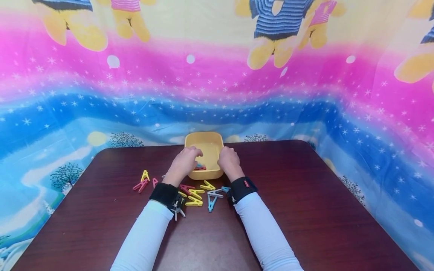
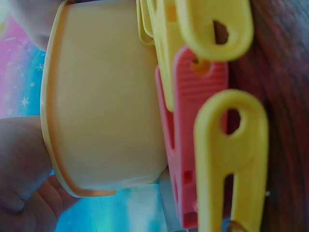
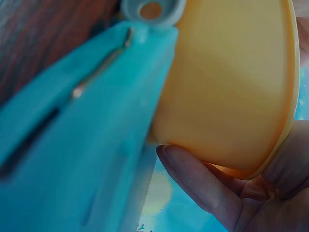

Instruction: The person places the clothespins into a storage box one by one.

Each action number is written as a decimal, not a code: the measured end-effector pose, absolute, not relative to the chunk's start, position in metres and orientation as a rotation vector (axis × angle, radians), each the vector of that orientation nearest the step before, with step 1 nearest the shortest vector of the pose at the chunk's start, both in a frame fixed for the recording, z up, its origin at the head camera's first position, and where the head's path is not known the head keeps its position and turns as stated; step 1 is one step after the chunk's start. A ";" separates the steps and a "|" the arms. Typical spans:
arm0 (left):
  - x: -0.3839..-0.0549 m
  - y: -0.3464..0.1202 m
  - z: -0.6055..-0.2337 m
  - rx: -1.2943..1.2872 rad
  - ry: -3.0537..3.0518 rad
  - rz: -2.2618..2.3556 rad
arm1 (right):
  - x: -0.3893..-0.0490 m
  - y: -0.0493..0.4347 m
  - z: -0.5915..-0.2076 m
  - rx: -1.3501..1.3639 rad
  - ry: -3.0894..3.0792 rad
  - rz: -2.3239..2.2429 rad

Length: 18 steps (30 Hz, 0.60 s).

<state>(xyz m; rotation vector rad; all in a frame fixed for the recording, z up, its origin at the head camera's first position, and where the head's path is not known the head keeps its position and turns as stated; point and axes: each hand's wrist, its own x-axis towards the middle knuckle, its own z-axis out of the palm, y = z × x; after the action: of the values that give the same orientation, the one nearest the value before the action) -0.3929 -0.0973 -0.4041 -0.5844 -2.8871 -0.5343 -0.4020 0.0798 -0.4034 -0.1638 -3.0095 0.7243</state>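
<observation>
A yellow plastic tub [image 1: 205, 174] stands at the table's far edge, its open top tipped towards me. My left hand [image 1: 183, 163] grips the left rim, its thumb side reaching over the opening. On the opposite side my right hand [image 1: 229, 162] holds the tub, with a finger along the outer wall in the right wrist view. A few red and blue clothespins [image 1: 200, 168] lie inside near the front wall. Between my wrists, just in front of the tub, are yellow clothespins [image 1: 194, 202], a red clothespin [image 1: 186, 188], a grey clothespin [image 1: 215, 193] and a blue clothespin [image 1: 211, 204].
Left of my left wrist lie another yellow clothespin [image 1: 145, 175] and a red clothespin [image 1: 140, 186]. The dark wooden table [image 1: 305, 210] has rounded far corners. A printed curtain [image 1: 217, 86] hangs right behind it and along the sides.
</observation>
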 end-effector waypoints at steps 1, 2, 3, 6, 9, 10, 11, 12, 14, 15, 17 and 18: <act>-0.393 -0.098 -0.404 -0.587 -2.886 -0.531 | -0.402 0.080 -0.403 -0.163 -3.010 0.725; -0.393 -0.098 -0.403 -0.588 -2.884 -0.530 | -0.403 0.080 -0.404 -0.163 -3.012 0.725; -0.393 -0.099 -0.403 -0.589 -2.882 -0.532 | -0.403 0.080 -0.404 -0.162 -3.012 0.724; -0.392 -0.100 -0.401 -0.586 -2.874 -0.546 | -0.404 0.081 -0.404 -0.158 -3.013 0.726; -0.392 -0.102 -0.400 -0.575 -2.869 -0.561 | -0.404 0.081 -0.403 -0.153 -3.013 0.724; -0.392 -0.102 -0.399 -0.571 -2.869 -0.564 | -0.404 0.081 -0.403 -0.152 -3.013 0.724; -0.392 -0.102 -0.399 -0.565 -2.871 -0.565 | -0.404 0.081 -0.403 -0.152 -3.013 0.721; -0.392 -0.103 -0.399 -0.561 -2.873 -0.564 | -0.405 0.081 -0.403 -0.151 -3.012 0.720; -0.393 -0.104 -0.399 -0.550 -2.878 -0.569 | -0.404 0.081 -0.403 -0.151 -3.012 0.724; -0.393 -0.104 -0.399 -0.545 -2.881 -0.576 | -0.404 0.081 -0.404 -0.151 -3.011 0.726; -0.392 -0.105 -0.398 -0.539 -2.885 -0.595 | -0.404 0.081 -0.404 -0.151 -3.009 0.732; -0.392 -0.106 -0.397 -0.539 -2.885 -0.610 | -0.403 0.081 -0.404 -0.151 -3.008 0.734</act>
<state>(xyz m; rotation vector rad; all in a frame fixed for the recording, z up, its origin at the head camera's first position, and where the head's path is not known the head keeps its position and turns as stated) -0.3920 -0.1059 -0.3971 -0.5388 -2.8854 -0.6099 -0.4034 0.0807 -0.4039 -0.1510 -3.0084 0.7342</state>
